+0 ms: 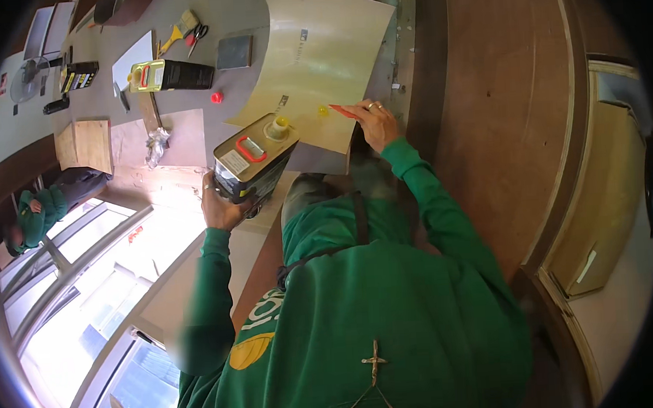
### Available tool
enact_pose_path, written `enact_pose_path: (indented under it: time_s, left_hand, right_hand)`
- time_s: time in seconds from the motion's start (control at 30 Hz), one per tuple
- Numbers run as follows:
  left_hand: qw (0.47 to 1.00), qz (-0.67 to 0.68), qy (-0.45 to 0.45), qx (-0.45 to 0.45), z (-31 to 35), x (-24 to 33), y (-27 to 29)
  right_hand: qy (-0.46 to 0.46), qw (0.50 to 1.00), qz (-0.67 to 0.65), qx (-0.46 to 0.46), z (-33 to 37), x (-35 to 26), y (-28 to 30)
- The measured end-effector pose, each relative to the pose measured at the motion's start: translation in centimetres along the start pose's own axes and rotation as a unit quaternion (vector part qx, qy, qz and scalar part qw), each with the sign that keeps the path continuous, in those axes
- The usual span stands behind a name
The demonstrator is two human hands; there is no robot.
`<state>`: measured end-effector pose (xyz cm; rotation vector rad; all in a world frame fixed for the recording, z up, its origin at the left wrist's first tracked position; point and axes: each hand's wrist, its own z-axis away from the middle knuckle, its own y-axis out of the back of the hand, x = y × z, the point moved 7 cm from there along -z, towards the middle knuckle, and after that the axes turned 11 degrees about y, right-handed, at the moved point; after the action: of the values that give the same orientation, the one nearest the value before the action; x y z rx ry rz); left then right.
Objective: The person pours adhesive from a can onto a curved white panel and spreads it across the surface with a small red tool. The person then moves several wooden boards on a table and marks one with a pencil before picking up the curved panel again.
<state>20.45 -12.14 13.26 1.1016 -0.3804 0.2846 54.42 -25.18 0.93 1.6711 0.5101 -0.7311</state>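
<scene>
My left hand (223, 206) grips the lower end of a rectangular metal can (254, 163), which tilts toward the sheet. The can has a red handle on its top and an uncapped pale spout with yellow stuff in its mouth. My right hand (378, 126) pinches a flat red piece (344, 112), perhaps a spreader. Its tip is beside a small yellow puddle (323, 111). That puddle lies on a large cream sheet (325, 38), slightly curled, which covers part of the grey table (247, 20).
A second can (176, 75) lies farther left, near a red cap (217, 97), a dark block (234, 52), a yellow-handled brush (178, 31) and scissors (198, 35). Crumpled foil (156, 145) is near wooden boards (83, 146). Another person in green (43, 215) is at far left.
</scene>
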Motion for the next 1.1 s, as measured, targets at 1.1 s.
enact_pose_path:
  time_s: [1.1]
  left_hand:
    - [0.818,0.428,0.132,0.361,-23.8,-24.5,7.1]
  right_hand:
    - [-0.197,0.975,0.092,-0.055,-2.3,-0.5,-0.4]
